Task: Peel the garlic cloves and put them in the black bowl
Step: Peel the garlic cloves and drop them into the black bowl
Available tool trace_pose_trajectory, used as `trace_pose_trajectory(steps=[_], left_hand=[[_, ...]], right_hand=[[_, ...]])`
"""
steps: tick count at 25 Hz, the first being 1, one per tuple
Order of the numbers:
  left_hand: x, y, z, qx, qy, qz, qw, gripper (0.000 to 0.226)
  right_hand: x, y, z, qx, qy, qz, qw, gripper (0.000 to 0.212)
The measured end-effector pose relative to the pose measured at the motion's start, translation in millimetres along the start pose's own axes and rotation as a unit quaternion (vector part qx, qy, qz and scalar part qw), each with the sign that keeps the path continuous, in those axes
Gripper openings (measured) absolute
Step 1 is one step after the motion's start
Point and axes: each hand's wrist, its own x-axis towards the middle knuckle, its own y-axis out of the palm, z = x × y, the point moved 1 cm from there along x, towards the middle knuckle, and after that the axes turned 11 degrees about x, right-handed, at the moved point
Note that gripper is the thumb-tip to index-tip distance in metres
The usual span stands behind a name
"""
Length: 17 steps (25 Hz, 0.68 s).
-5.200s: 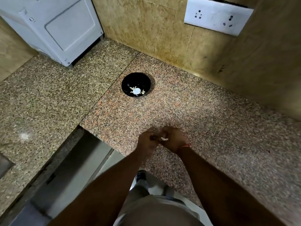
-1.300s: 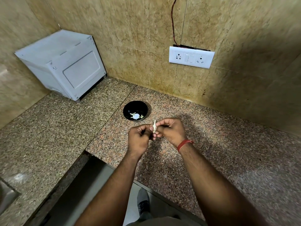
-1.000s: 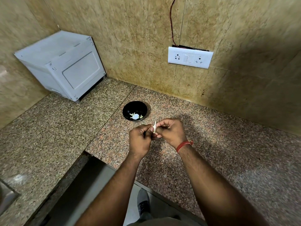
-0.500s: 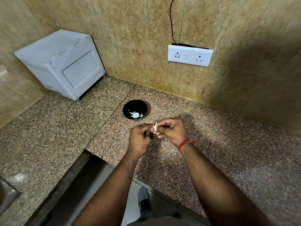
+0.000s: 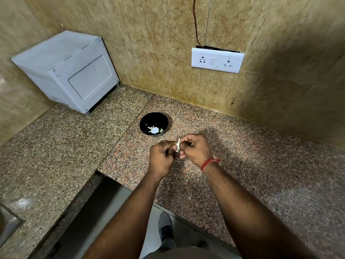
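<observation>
Garlic clove (image 5: 178,147), pale and upright, pinched between both hands above the granite worktop (image 5: 261,156), just in front of the black bowl (image 5: 154,123). Left hand (image 5: 162,158) curled, thumb and fingers (image 5: 175,147) gripping the clove's lower part. Right hand (image 5: 195,148) curled too, fingertips holding the upper part; red thread band (image 5: 209,163) round that wrist. In the bowl, a few white garlic pieces (image 5: 154,129). Further back in the corner, a white appliance (image 5: 67,71); on the tiled wall, a white socket plate (image 5: 217,60).
</observation>
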Motion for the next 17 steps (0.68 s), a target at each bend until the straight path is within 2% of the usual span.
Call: trace_pose_trajectory(steps=[5, 10, 13, 16, 17], left_hand=[[4, 0, 6, 0.003, -0.002, 0.017, 1.0, 0.019], [-2, 1, 1, 0.035, 0.04, 0.011, 0.999, 0.022], [-5, 10, 1, 0.017, 0.017, 0.004, 1.0, 0.016], [-7, 17, 0, -0.005, -0.02, -0.008, 1.0, 0.032], [-7, 20, 0, 0.0, -0.025, -0.013, 1.0, 0.03]], right_hand=[[2, -7, 0, -0.01, -0.001, 0.029, 1.0, 0.008], [5, -8, 1, -0.048, 0.013, 0.032, 0.998, 0.005], [1, -7, -2, -0.039, 0.001, -0.011, 0.999, 0.006], [-2, -4, -12, -0.02, -0.003, -0.068, 0.997, 0.012], [-2, -3, -15, -0.023, -0.006, -0.083, 0.996, 0.013]])
